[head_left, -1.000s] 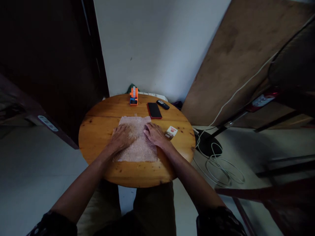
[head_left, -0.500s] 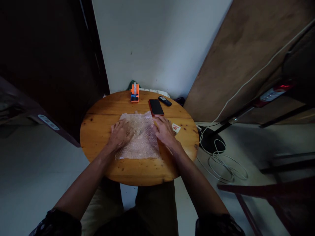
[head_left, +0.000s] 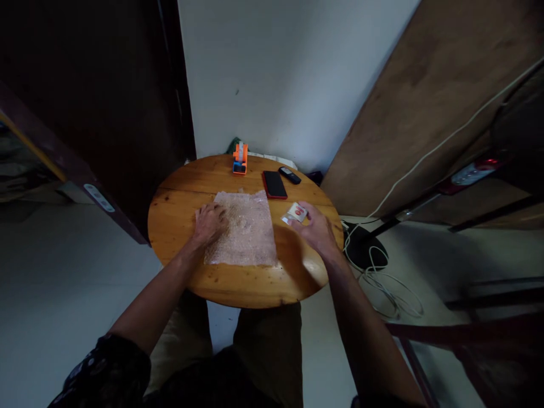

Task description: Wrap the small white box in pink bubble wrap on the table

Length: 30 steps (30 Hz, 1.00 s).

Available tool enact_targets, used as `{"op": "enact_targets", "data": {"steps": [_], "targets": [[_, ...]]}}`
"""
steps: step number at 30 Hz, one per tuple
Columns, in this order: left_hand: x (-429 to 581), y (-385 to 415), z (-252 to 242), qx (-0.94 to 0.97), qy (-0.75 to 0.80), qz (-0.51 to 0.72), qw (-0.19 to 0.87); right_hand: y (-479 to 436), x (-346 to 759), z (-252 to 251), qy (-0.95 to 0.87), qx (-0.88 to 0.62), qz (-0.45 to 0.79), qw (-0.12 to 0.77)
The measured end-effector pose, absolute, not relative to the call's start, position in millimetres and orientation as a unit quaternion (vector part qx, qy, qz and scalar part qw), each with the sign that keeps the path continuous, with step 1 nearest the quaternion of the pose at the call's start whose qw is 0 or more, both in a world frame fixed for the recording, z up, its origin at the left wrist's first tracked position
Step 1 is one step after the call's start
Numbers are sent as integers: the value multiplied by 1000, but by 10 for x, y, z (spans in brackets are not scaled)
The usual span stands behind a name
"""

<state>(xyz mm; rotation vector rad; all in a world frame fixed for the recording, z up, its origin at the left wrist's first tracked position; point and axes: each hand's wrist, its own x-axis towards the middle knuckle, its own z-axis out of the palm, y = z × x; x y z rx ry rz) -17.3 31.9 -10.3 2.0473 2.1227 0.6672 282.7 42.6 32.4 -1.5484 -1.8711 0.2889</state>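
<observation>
A sheet of bubble wrap (head_left: 250, 235) lies spread on the round wooden table (head_left: 242, 289). My left hand (head_left: 209, 224) rests flat on its left edge, fingers stretched out. To the right of the sheet, my right hand (head_left: 319, 229) grips a small white box (head_left: 297, 211) with a red mark, between thumb and fingers. The box appears tilted and slightly raised over the tabletop; its far right side is partly behind my fingers.
Behind the sheet lie a dark phone with a red edge (head_left: 275, 185) and a small keypad phone (head_left: 289, 175). An orange tape dispenser (head_left: 240, 158) stands at the back edge by the wall. A coiled white cable (head_left: 386, 283) lies on the floor at the right.
My right hand has left the bubble wrap's right edge, moved right and taken hold of the small white box. My left hand stays on the sheet. The view has shifted slightly.
</observation>
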Motion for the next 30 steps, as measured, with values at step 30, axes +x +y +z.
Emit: {"op": "enact_targets", "data": {"steps": [30], "targets": [[-195,333,-102,664,702,250,58,485,1923,-42,-770,-371,404,326]]}}
